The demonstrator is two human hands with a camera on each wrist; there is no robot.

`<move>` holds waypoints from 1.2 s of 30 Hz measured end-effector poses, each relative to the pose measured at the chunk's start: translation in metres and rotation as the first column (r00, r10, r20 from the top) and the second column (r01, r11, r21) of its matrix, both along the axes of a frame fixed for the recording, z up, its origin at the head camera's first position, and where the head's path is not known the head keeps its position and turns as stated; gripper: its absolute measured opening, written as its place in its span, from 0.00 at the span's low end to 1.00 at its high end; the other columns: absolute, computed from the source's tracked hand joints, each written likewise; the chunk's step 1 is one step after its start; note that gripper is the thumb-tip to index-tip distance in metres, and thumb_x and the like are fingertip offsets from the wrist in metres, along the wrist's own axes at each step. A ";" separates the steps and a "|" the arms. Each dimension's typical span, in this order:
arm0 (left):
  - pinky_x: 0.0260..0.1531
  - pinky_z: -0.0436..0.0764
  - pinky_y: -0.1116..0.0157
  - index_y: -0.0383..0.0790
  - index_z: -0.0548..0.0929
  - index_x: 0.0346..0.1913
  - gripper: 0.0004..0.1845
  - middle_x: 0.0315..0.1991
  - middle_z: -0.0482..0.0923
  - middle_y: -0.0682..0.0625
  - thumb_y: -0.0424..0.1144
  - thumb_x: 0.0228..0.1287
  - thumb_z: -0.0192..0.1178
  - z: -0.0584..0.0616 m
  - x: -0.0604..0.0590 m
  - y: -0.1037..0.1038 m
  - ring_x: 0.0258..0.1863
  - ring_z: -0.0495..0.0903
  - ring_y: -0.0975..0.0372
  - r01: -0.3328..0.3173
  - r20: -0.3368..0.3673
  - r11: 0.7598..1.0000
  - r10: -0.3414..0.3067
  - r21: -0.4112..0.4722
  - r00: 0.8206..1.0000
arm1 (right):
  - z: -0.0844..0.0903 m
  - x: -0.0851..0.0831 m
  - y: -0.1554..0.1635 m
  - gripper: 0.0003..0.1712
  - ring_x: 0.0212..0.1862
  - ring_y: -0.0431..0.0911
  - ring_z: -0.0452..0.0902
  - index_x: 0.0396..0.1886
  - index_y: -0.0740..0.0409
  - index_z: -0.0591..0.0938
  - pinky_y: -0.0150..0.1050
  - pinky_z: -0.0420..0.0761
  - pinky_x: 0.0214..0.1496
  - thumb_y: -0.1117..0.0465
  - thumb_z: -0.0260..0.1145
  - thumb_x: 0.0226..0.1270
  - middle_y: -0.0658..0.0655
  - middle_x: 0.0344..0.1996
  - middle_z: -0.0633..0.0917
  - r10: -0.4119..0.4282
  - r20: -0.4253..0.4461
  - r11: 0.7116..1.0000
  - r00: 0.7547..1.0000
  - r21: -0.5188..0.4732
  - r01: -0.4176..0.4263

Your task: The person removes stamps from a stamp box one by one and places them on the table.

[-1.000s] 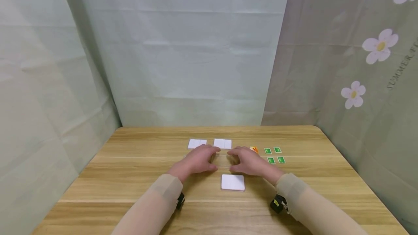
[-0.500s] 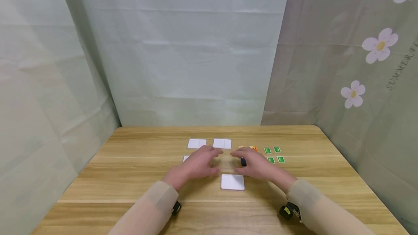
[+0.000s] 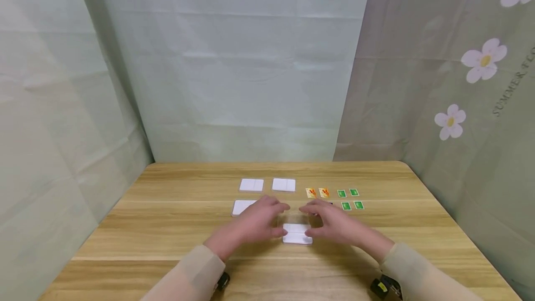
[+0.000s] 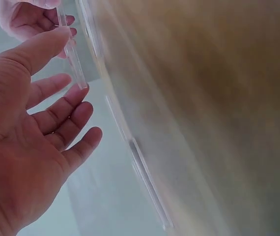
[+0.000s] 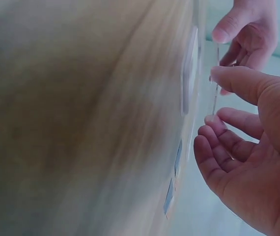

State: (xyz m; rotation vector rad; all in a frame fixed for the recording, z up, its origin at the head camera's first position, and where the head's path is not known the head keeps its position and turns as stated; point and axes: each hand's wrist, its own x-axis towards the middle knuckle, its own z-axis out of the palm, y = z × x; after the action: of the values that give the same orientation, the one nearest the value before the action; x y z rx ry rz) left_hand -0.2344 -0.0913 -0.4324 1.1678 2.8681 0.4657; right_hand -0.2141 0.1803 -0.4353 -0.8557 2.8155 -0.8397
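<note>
Between my two hands is a thin clear rectangular sheet (image 4: pixel 76 64), held level above the table in the head view. My left hand (image 3: pixel 260 219) pinches its left edge between thumb and fingers. At the opposite edge my right hand (image 3: pixel 336 222) grips it the same way, as the right wrist view shows with the sheet's edge (image 5: pixel 213 98) between thumb and fingertips. Below the sheet, overlapped by it in the head view, lies a white rectangular pad in a clear frame (image 3: pixel 297 239). Both thumbs appear over that pad's upper part.
Two similar white pads (image 3: pixel 251 185) lie at the back, and a third (image 3: pixel 242 206) is partly behind my left hand. Small orange picture squares (image 3: pixel 323 192) and several green squares (image 3: pixel 346 206) lie right of centre on the wooden table (image 3: pixel 167 226). Dark pieces are mostly hidden behind my right hand.
Both hands have moved toward me with the clear sheet, from behind the near pad to over it. The left pad and the orange squares have come into fuller view.
</note>
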 end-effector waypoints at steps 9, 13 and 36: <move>0.60 0.84 0.57 0.41 0.82 0.73 0.36 0.61 0.84 0.48 0.51 0.67 0.80 -0.002 0.007 0.005 0.56 0.83 0.58 0.015 0.007 0.999 -0.015 -0.032 1.000 | -0.006 0.008 0.003 0.34 0.55 0.48 0.81 0.70 0.58 0.85 0.46 0.86 0.56 0.55 0.84 0.68 0.56 0.61 0.82 0.017 0.035 1.000 0.999 -0.013 -0.017; 0.58 0.84 0.59 0.42 0.84 0.71 0.34 0.60 0.85 0.49 0.51 0.66 0.81 -0.002 0.010 0.006 0.53 0.83 0.60 0.019 0.025 0.999 -0.018 -0.037 1.000 | -0.008 0.009 0.004 0.33 0.56 0.48 0.81 0.70 0.57 0.85 0.45 0.85 0.57 0.54 0.84 0.68 0.56 0.62 0.82 0.036 0.043 0.999 0.998 -0.018 -0.036; 0.55 0.83 0.64 0.44 0.88 0.65 0.28 0.55 0.85 0.52 0.50 0.66 0.81 -0.008 0.008 0.008 0.52 0.81 0.64 0.079 -0.003 0.993 -0.080 -0.082 0.997 | -0.008 0.010 0.008 0.29 0.50 0.44 0.78 0.65 0.53 0.87 0.39 0.81 0.51 0.54 0.85 0.67 0.51 0.55 0.82 0.088 0.065 0.996 0.994 -0.029 -0.086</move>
State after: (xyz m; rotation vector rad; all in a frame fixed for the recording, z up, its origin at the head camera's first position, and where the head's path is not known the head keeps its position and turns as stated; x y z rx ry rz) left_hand -0.2259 -0.0835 -0.4403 1.2661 2.8036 0.3388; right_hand -0.2040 0.1885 -0.4436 -0.9287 2.6948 -0.8777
